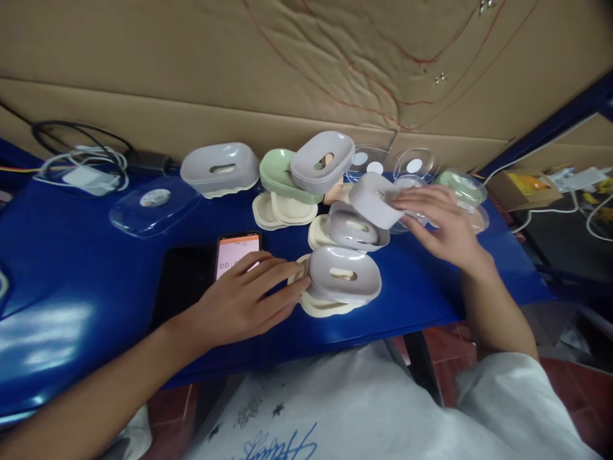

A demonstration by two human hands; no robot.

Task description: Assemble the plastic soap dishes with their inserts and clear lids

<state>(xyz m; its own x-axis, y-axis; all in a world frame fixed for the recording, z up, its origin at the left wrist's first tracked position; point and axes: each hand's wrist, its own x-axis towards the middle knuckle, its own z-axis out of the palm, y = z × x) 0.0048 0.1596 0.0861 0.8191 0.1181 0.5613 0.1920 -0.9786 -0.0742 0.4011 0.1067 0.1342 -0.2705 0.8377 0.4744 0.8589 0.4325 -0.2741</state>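
In the head view, the right hand [443,223] holds a tilted grey shell [376,199] by its right end, its grip closed on it with fingers above and thumb below. The shell is above the far part of a grey ring [332,231], which has a cream base [317,235] at its left; whether shell and ring touch cannot be told.

The left hand [249,300] reaches across from the left, fingertips at the left edge of the near grey dish [345,291]. Its thumb is hidden, so I cannot tell whether this grip is open or closed. The near dish lies over a cream tray [323,310], close to the near edge of the blue surface [421,291].

Just beyond the left hand is a lit phone [239,246], partly covered by the fingers, with a flat black object [182,275] to its left. Farther off, a grey dish with a slot [309,160] leans on a green dish [275,167], with cream pieces [292,211] on their near side. Another grey dish [230,155] stands to the far left, near a clear lid [134,214]. More clear lids [414,163] lie at the far right, before a cardboard wall [191,57].
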